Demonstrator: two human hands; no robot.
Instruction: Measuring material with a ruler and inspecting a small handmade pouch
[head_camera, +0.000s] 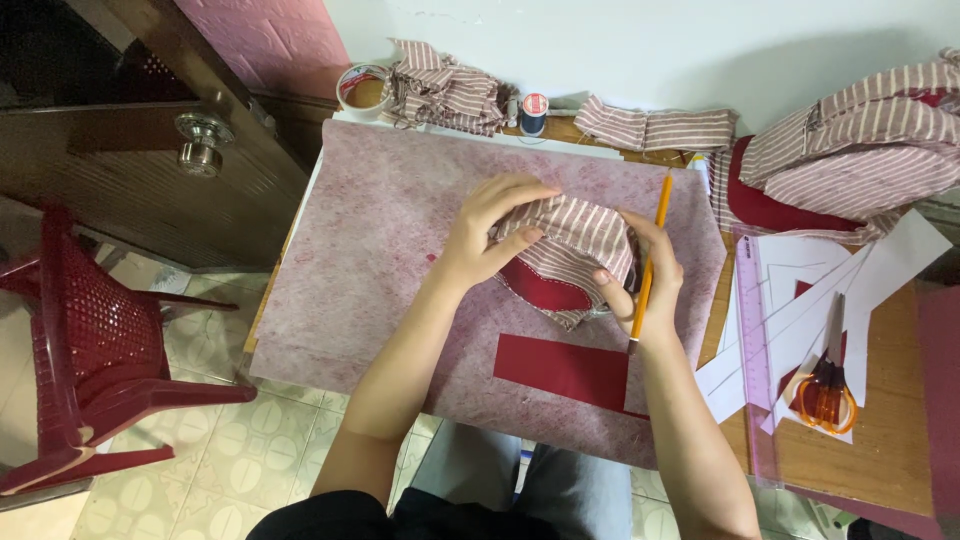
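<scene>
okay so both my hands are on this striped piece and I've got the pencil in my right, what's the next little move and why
Probably flatten the striped piece onto the felt mat. It is bunched up between your left hand and right hand, and the pencil is pinned along your fingers, its tip off the cloth. A flat piece would likely take a cleaner line.

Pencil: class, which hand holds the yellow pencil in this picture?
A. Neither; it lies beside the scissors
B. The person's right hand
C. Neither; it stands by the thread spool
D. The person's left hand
B: the pencil runs through the right hand, which also rests on the striped fabric, while the left hand grips only the fabric.
</scene>
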